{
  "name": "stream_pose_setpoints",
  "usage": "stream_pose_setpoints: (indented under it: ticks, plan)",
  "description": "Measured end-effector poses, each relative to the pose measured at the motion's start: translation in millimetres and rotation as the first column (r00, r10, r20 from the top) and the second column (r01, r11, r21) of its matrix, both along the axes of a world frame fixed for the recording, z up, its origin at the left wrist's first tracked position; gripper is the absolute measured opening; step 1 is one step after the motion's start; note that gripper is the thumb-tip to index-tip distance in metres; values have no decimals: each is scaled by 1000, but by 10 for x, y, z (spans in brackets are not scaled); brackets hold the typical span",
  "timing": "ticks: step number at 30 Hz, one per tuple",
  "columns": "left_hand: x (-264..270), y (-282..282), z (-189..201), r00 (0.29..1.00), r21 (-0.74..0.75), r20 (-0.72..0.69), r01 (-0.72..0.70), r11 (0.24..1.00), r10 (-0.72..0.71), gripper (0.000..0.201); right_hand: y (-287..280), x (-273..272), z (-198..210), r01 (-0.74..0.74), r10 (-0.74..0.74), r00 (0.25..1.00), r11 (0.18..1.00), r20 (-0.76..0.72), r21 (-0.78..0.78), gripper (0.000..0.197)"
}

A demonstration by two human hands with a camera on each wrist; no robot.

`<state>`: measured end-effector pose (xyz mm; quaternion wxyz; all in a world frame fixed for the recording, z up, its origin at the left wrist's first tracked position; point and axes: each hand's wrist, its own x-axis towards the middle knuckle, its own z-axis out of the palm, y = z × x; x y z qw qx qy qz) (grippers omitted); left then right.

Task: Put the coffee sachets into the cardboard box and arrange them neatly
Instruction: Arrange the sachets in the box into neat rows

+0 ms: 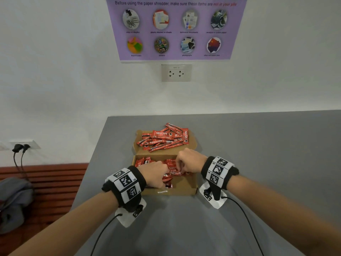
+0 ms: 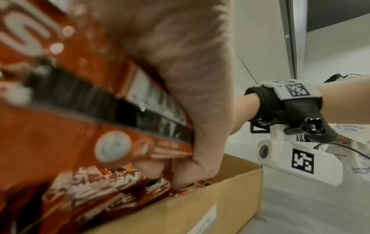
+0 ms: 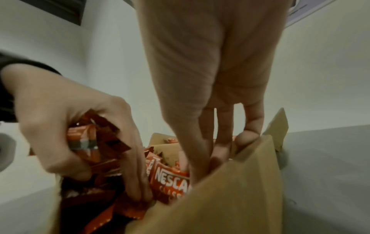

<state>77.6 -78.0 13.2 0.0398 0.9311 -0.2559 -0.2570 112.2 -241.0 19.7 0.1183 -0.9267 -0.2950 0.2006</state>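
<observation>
1. I see both hands down inside the cardboard box (image 1: 186, 190), which sits on the grey table (image 1: 258, 145) at 12 o'clock from me, lid flap folded back flat.
2. Left hand (image 1: 154, 173): fingers curled round a bunch of sachets (image 3: 90, 142), clearly gripped in the right wrist view. It's in the left half of the box.
3. Right hand (image 1: 190, 159): fingers pointing down into the box by the right wall, fingertips (image 3: 217, 150) among sachets. Whether it's pinching one I can't tell.
4. Sachets in the box (image 1: 177, 172) are partly stood on edge, partly jumbled. A loose pile (image 1: 164, 138) lies on the lid flap at 12 o'clock from the box.
5. My read: mid-task, in the arranging step for the batch in hand.
6. Next move, I'd say: seat the left bunch upright against the row, right hand squaring the edges, then reach to 12 o'clock for more.
</observation>
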Motion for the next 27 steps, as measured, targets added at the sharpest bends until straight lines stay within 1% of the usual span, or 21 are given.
stream_pose_setpoints:
  ticks: [3,7,8,10,11,13,14,16,18,20,21,23,24,27]
  plan:
    - [16,19,-34,1000,-1,-15,-10,1000,10,26,21,1,-15,-11,11,1000,1000,2,-26,15]
    - [12,28,-46,1000,-2,-7,-3,1000,3,24,42,-14,-113,24,-20,998,998,66,-52,21]
    - [11,25,-45,1000,-3,-10,-6,1000,6,24,42,-16,-124,25,-22,997,998,73,-52,20]
    - [12,30,-52,1000,-4,-15,-11,1000,11,22,36,-21,-124,28,-22,995,998,95,-62,9]
    - [16,33,-54,1000,-8,-17,-13,1000,13,21,34,-26,-122,25,-17,993,998,116,-61,7]
    - [30,38,-63,1000,-27,-20,-14,1000,13,23,39,-34,-139,30,-22,989,998,144,-54,21]
    - [37,44,-72,1000,-32,-22,-14,999,14,24,51,-44,-145,35,-27,988,998,153,-46,23]
    - [42,54,-81,1000,-29,-26,-12,999,11,22,92,-71,-155,18,-13,987,999,160,-34,19]
    - [48,64,-103,999,-37,-34,-18,999,17,25,120,-76,-166,0,5,989,999,145,-33,9]
    - [50,70,-119,999,-41,-38,-19,999,18,30,132,-72,-167,-8,11,994,1000,112,-24,11]
    - [45,68,-108,999,-41,-45,-22,999,20,30,135,-64,-169,-8,10,996,1000,91,-21,11]
    - [37,62,-91,998,-32,-56,-27,999,25,24,148,-73,-164,-1,4,996,999,94,-34,8]
    - [42,61,-100,998,-34,-61,-30,999,28,24,151,-77,-176,4,1,994,999,112,-44,11]
    - [53,82,-126,997,-54,-72,-35,998,31,30,149,-95,-228,22,-4,987,993,159,-113,25]
